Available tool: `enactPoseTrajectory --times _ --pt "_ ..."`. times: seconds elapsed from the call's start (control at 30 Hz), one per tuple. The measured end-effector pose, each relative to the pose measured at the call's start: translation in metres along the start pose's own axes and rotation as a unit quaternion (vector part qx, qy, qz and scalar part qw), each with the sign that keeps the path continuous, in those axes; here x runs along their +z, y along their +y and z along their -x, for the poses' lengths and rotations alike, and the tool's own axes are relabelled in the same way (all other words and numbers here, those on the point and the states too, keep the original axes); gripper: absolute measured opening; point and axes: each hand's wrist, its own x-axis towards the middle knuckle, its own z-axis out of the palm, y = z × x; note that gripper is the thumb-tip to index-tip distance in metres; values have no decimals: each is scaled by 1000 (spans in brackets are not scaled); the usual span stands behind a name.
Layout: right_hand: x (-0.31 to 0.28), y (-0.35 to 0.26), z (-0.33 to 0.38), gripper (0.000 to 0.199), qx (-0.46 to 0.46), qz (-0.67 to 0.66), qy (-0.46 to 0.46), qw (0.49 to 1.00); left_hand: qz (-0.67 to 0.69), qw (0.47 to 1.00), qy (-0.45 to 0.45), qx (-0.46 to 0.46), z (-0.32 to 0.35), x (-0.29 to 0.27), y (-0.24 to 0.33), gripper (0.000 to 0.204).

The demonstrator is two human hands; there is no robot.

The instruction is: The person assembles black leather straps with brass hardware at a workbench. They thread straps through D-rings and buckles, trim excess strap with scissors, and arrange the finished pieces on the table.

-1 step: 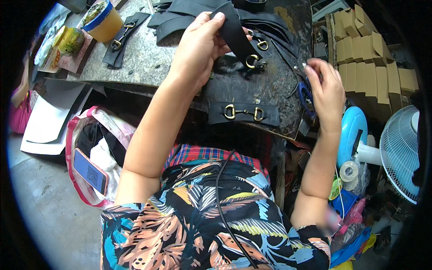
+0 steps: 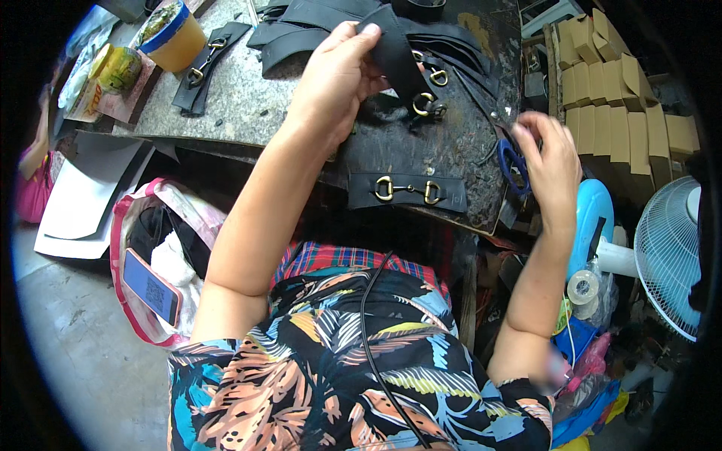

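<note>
My left hand [image 2: 335, 79] is closed on a black leather strap [image 2: 395, 56], thumb on top, above the dark table. A gold-coloured metal ring [image 2: 423, 104] is at the strap's lower end. My right hand [image 2: 549, 154] hovers past the table's right edge, thumb and fingers bent toward each other; anything between the fingertips is too small to make out. Beside it are blue-handled scissors [image 2: 513, 167]. A black leather piece with a gold horsebit buckle [image 2: 408, 189] lies at the table's near edge. Behind my left hand are several black leather straps [image 2: 289, 49].
Back left are a yellow pot with a blue rim [image 2: 174, 45], a jar [image 2: 116, 69] and another buckled strap [image 2: 203, 71]. Cardboard boxes [image 2: 605, 124] and a fan [image 2: 669, 255] stand right. A bag [image 2: 120, 248] holding a phone [image 2: 153, 286] is at lower left.
My right hand has moved slightly down and to the right, its fingers a bit more bent. The strap in my left hand has barely shifted.
</note>
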Motion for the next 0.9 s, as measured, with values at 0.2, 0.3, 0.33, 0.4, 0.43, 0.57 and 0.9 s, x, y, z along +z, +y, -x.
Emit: enactPoseTrajectory --times 0.2,0.3,0.33,0.4,0.43,0.57,0.9 --pt "-8 23 20 52 45 10 -117 992 -22 1000 -21 3 -9 9 -13 14" --pt "-2 28 17 57 94 -19 -159 983 -49 996 -50 57 -16 9 -13 17" --pt "-3 31 18 51 93 -19 -154 983 -60 993 -58 79 -17 8 -12 18" --pt "-4 38 19 47 144 -29 -197 969 -76 990 -70 100 -17 5 -7 23" --pt "-6 41 19 45 165 -40 -216 961 -83 989 -70 101 -15 3 -3 22" --pt "-12 37 31 29 204 -361 -157 896 -59 994 -62 68 -6 -2 5 19" --pt "-13 -47 85 68 130 -658 -351 653 10 999 -38 -1 44 -3 -2 15"
